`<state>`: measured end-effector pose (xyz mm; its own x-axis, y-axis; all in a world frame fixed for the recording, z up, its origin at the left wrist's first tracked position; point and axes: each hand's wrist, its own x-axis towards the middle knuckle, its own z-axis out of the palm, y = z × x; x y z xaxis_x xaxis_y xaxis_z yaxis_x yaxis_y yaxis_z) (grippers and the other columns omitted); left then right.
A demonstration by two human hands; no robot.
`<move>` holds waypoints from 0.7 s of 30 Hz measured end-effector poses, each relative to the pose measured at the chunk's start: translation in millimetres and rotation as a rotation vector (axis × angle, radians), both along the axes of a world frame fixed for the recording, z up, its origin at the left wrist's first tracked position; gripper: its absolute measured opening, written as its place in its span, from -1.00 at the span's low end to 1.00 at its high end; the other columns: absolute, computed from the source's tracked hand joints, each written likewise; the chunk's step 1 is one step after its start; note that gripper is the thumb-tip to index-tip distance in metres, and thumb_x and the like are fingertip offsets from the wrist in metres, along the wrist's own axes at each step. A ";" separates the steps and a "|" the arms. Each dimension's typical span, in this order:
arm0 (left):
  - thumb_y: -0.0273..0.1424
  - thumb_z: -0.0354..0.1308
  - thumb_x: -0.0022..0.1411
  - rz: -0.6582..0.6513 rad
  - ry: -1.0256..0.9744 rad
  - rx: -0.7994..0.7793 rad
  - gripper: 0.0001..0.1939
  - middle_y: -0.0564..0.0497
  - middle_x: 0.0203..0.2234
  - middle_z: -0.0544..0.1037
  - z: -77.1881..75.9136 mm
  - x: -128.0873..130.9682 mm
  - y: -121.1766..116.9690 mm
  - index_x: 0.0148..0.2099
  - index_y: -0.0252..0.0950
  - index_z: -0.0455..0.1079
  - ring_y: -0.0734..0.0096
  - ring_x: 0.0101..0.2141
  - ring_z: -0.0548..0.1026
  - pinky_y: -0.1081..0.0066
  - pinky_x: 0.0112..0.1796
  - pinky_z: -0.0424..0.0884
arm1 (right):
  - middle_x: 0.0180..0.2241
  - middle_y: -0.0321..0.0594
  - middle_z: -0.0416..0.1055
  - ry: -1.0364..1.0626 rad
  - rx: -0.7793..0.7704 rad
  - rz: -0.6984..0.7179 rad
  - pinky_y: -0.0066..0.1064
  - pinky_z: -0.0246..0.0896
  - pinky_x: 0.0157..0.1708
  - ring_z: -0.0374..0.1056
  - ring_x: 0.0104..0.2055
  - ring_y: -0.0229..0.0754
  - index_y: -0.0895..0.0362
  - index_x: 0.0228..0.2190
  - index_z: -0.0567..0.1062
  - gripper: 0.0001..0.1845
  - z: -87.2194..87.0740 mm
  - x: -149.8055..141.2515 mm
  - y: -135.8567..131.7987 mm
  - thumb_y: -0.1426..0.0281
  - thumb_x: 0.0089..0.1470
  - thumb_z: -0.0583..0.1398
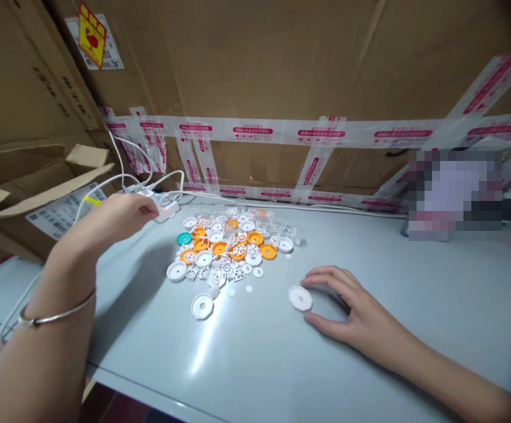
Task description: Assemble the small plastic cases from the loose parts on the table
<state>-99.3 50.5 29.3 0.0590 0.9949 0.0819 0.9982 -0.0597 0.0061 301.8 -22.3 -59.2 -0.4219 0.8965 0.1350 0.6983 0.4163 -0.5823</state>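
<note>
My right hand point(352, 311) has its thumb and fingertips at the rim of a white scallop-edged plastic disc point(300, 298), gripping it by the edge low at the table. My left hand point(120, 217) is raised over the left side of the table, fingers curled together; what they hold, if anything, is hidden. Between the hands lies a pile of small plastic parts, with orange round caps point(219, 249), white round caps point(176, 271), a teal ring point(184, 238), white spoked pieces point(239, 251) and clear pieces point(297, 235). A white ring with a central hole point(202, 306) sits in front of the pile.
A white power strip point(167, 208) with several cables stands behind my left hand. An opened cardboard box point(47, 200) is at the left. Large taped cartons point(255, 64) wall off the table's back. At the right back is a pixelated object point(453, 197).
</note>
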 end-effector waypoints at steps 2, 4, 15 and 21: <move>-0.38 0.00 0.08 0.025 0.006 -0.032 -0.77 -0.06 -0.39 0.53 -1.2 -13.4 7.9 -0.29 -0.38 0.42 0.30 -0.40 0.40 0.44 -0.40 0.22 | -0.09 -0.16 0.31 -0.001 0.006 0.002 -0.14 0.14 0.03 0.21 0.03 -0.02 -0.02 -0.18 0.40 -0.67 -0.8 0.4 0.2 0.29 -0.06 0.22; -0.42 -0.01 0.05 -0.010 -0.014 -0.071 -0.77 -0.04 -0.39 0.53 -7.5 -18.2 15.3 -0.31 -0.41 0.42 0.33 -0.39 0.40 0.47 -0.39 0.23 | -0.09 -0.15 0.31 -0.005 0.010 0.009 -0.12 0.13 0.04 0.20 0.04 -0.02 -0.02 -0.17 0.39 -0.66 -1.6 0.4 0.6 0.28 -0.05 0.22; -0.28 0.09 -0.07 -0.123 -0.149 -0.245 -0.75 -0.02 -0.44 0.56 -40.8 -30.7 46.4 -0.36 -0.29 0.47 0.31 -0.41 0.46 0.48 -0.40 0.31 | -0.12 -0.14 0.35 0.010 0.042 0.011 -0.12 0.19 0.00 0.26 0.00 -0.01 -0.01 -0.19 0.41 -0.67 1.5 -1.1 1.3 0.28 -0.08 0.22; -0.20 0.11 -0.07 -0.168 -0.212 -0.267 -0.71 -0.01 -0.43 0.55 -49.2 -31.7 51.2 -0.34 -0.27 0.45 0.31 -0.39 0.46 0.50 -0.40 0.32 | -0.12 -0.15 0.36 0.017 0.040 0.017 -0.11 0.19 -0.01 0.26 -0.01 0.00 -0.02 -0.20 0.42 -0.68 2.8 -1.8 1.0 0.31 -0.08 0.22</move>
<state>-131.0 101.7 -19.9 0.2330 0.9607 -0.1507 0.9494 -0.1912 0.2491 299.9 -21.2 -56.5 -0.4344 0.8830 0.1778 0.6811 0.4512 -0.5767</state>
